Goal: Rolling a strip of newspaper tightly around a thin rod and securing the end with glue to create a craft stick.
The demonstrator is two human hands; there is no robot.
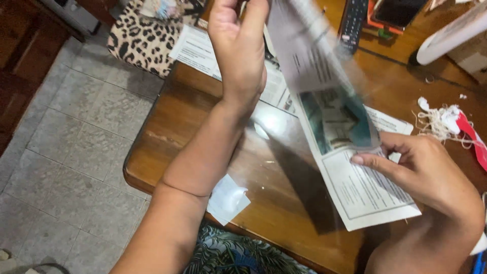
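Observation:
My left hand (239, 48) is raised above the wooden table (167, 147), fingers closed on the top of a blurred newspaper page (309, 56). The page hangs down and bends toward my right hand (421, 167). That hand pinches the page's lower edge near a coloured picture (337, 122). Under it lies more newspaper (365, 195), flat on the table with blocks of text.
A small white paper scrap (227, 199) lies at the table's near edge. Tangled white string with a red strip (449, 122) sits at right. A remote control (352, 23) and a phone (398, 11) lie at the back. A leopard-print bag (139, 38) stands at the upper left.

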